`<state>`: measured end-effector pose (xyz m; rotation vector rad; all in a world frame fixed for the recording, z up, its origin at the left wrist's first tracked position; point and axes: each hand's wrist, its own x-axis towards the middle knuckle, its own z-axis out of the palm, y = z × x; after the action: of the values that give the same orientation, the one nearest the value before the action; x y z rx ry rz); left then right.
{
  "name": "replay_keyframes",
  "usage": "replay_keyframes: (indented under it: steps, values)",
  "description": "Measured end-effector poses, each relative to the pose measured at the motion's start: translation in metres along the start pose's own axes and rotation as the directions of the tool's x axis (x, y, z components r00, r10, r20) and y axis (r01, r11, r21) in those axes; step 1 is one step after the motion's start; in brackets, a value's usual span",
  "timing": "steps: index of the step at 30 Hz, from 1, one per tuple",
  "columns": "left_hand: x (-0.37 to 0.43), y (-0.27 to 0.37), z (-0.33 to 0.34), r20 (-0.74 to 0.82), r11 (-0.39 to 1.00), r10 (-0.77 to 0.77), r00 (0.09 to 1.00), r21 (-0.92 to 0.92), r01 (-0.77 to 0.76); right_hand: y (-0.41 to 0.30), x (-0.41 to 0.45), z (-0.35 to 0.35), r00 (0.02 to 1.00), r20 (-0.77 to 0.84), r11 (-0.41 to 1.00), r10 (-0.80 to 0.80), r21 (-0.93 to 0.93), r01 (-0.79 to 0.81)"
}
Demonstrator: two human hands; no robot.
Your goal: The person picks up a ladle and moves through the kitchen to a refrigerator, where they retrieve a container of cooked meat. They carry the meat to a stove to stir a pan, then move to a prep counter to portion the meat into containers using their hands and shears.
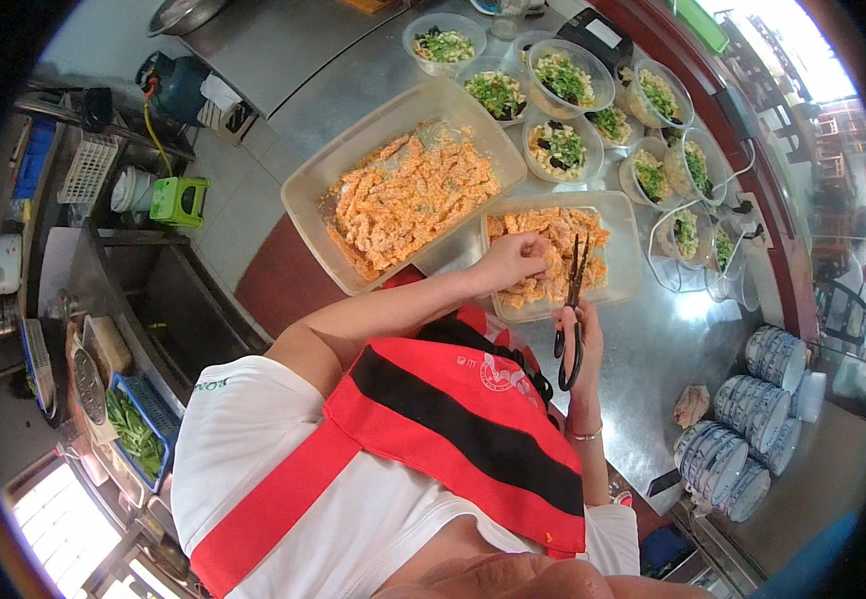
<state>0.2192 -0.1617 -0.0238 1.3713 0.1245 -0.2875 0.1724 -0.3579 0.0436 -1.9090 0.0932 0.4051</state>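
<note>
My right hand [584, 326] grips black-handled scissors [576, 281], their blades slightly apart and pointing away from me over the smaller plastic tub [624, 247]. Inside that tub lie orange, crumb-coated strips of what looks like meat [526, 221]. My left hand [515, 260] is above the same tub, to the left of the blades, with thumb and fingers pinched on a coated piece [550, 260]. Part of the piece is hidden by the fingers. A larger plastic tub [309, 176], up and to the left, holds more coated strips [410, 195].
Several clear plastic bowls [561, 150] of chopped greens and pale bits stand at the back right. A white cable [653, 243] loops by them. Stacked patterned bowls [751, 404], a crumpled cloth [691, 406] and a dark phone-like object [663, 483] are at right. Left is a sink [171, 299].
</note>
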Motion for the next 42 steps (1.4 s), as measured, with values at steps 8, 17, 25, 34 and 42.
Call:
replay_keyframes:
  steps: [8,17,25,34,42]
  values:
    - [-0.008,0.022,-0.013,-0.044,0.882,-0.040,0.998,-0.470,0.015,-0.016,-0.004,0.002,0.993,0.119,0.990,0.004,-0.140,0.012]
    - [-0.018,0.038,-0.004,-0.035,0.959,0.045,0.998,-0.279,-0.053,-0.021,-0.001,0.006,0.988,0.150,0.992,-0.022,-0.117,0.040]
    - [-0.022,0.044,-0.005,-0.032,0.991,0.057,0.998,-0.118,-0.060,-0.019,-0.008,0.006,0.985,0.169,0.995,0.012,-0.096,0.005]
    - [-0.022,0.045,0.008,-0.122,0.985,0.073,0.990,-0.146,-0.091,-0.012,-0.009,0.013,0.995,0.082,0.988,-0.061,-0.139,0.072]
    - [-0.015,0.034,0.010,-0.134,0.989,0.114,0.984,0.110,-0.099,0.002,-0.007,0.011,0.983,-0.022,0.945,-0.182,-0.280,0.169]
